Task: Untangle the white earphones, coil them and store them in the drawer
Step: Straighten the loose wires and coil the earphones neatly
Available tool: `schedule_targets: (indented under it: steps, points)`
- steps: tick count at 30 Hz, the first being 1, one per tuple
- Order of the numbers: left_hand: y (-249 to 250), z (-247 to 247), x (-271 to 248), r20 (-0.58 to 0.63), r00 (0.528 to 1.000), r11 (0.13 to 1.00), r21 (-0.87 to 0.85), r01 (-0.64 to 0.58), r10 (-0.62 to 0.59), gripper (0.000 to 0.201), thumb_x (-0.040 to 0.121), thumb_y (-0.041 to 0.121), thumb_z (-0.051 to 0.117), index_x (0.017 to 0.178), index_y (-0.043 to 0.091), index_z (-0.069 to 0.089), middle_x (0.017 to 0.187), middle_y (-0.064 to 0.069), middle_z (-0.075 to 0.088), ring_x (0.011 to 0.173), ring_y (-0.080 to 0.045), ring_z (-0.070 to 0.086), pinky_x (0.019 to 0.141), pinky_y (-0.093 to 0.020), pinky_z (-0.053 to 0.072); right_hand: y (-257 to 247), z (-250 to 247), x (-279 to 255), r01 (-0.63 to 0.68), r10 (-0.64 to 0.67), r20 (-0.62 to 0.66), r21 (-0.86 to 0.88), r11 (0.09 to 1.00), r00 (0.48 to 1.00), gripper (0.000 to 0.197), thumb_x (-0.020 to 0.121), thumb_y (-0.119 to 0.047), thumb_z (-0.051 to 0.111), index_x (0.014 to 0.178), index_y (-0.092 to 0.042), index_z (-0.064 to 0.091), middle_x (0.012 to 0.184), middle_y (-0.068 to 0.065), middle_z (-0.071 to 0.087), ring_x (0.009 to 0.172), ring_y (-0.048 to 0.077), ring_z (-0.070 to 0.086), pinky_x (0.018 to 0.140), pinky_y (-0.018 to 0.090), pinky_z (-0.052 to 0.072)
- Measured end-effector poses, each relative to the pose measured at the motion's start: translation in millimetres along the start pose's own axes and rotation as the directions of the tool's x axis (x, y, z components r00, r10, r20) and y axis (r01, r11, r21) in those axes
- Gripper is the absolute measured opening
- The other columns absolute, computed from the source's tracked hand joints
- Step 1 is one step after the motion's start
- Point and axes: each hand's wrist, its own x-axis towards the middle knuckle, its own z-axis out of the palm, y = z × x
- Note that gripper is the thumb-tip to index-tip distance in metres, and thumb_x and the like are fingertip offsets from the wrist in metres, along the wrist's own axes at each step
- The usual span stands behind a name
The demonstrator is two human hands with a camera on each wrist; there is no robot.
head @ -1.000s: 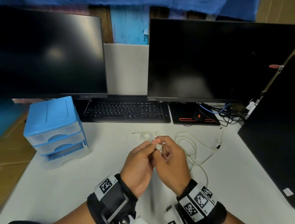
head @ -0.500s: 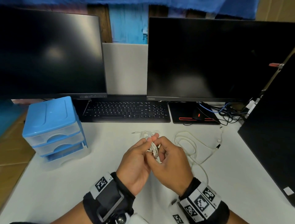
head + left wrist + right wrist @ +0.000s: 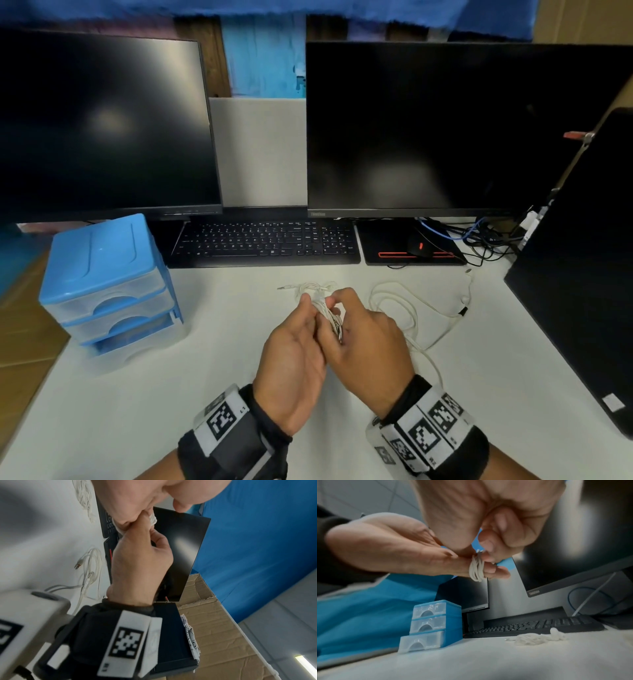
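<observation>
Earphones (image 3: 328,313) sit bunched as a small white coil between my two hands, held up off the table (image 3: 171,394) just in front of the keyboard (image 3: 263,241). What could go wrong from here, I judge, is the coil springing open — the loops are thin and springy, and if my pinch eases while I tuck the end, the turns would slip off and knot again. A second tangle of white cord (image 3: 308,287) lies on the table just beyond my fingertips, toward the keyboard, and a loose white cable (image 3: 404,308) lies to the right of my hands; either could snag if I drag the coil across them. The blue drawer unit (image 3: 109,291) stands left of the keyboard, its bottom drawer pulled out a little in the right wrist view.

My left hand (image 3: 294,349) reaches in from the left, palm turned inward, fingers (image 3: 488,570) nearly straight with the coil looped round them and the thumb pressing on it. My right hand (image 3: 368,342) is curled over from the right, its fingers (image 3: 501,539) bent tight and pinching the upper part of the loops — both wrists raised, neither resting on the table
</observation>
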Motion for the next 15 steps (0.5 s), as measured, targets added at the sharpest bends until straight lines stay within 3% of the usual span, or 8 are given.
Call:
schedule_targets:
  steps: [2,4,7,10,13,15]
  points:
    - [0,0,0,0.011,1.0,1.0,0.025,0.001,-0.001,0.047,0.101,0.034,0.038,0.124,0.0,0.061,0.117,-0.01,0.068,0.115,-0.02,0.062,0.102,-0.034,0.042,-4,-1,-1,0.015,-0.019,-0.04,-0.118,0.993,0.999,0.019,0.085,-0.039,0.054,0.099,-0.027,0.055,0.066,-0.01,0.058,0.053,0.016,0.059,0.045,0.024,0.034]
    - [-1,0,0,0.018,1.0,0.998,0.053,-0.018,0.017,0.044,0.1,0.033,0.039,0.119,0.002,0.064,0.11,-0.007,0.071,0.11,-0.017,0.063,0.102,-0.033,0.042,-4,-1,0,-0.022,0.017,-0.046,-0.115,0.993,0.999,0.019,0.083,-0.035,0.055,0.101,-0.027,0.055,0.084,-0.009,0.059,0.064,0.016,0.059,0.047,0.028,0.041]
    - [-2,1,-3,0.035,0.999,0.997,0.073,-0.037,0.035,0.041,0.099,0.032,0.04,0.11,0.002,0.066,0.101,-0.006,0.073,0.1,-0.015,0.067,0.096,-0.033,0.044,-1,0,1,-0.152,0.144,0.059,0.168,0.974,0.988,0.016,0.085,-0.028,0.056,0.1,-0.032,0.057,0.094,-0.013,0.058,0.068,0.01,0.057,0.061,0.033,0.051]
    - [2,-2,0,0.034,0.998,0.997,0.059,-0.046,0.044,0.036,0.094,0.028,0.048,0.11,-0.002,0.062,0.1,-0.01,0.07,0.098,-0.02,0.067,0.097,-0.037,0.045,-2,-1,1,-0.274,0.232,0.146,0.476,0.836,0.962,0.021,0.087,-0.017,0.063,0.098,-0.034,0.066,0.095,-0.015,0.06,0.072,0.004,0.057,0.065,0.022,0.05]
    - [10,-7,4,0.032,0.998,0.999,0.004,-0.053,0.053,0.046,0.091,0.023,0.054,0.125,-0.007,0.055,0.11,-0.013,0.063,0.1,-0.022,0.064,0.098,-0.038,0.047,-3,-4,2,-0.273,0.196,0.192,0.609,0.744,0.962,0.029,0.086,-0.009,0.07,0.103,-0.033,0.071,0.097,-0.02,0.059,0.074,0.004,0.055,0.061,0.013,0.042]
    - [16,-9,6,0.057,0.997,0.999,0.005,-0.042,0.041,0.04,0.095,0.022,0.048,0.125,-0.004,0.055,0.121,-0.009,0.063,0.104,-0.018,0.067,0.095,-0.034,0.05,-3,-6,4,-0.237,0.135,0.202,0.67,0.703,0.97,0.02,0.084,-0.007,0.074,0.1,-0.019,0.069,0.096,-0.025,0.062,0.073,0.003,0.054,0.059,0.012,0.041]
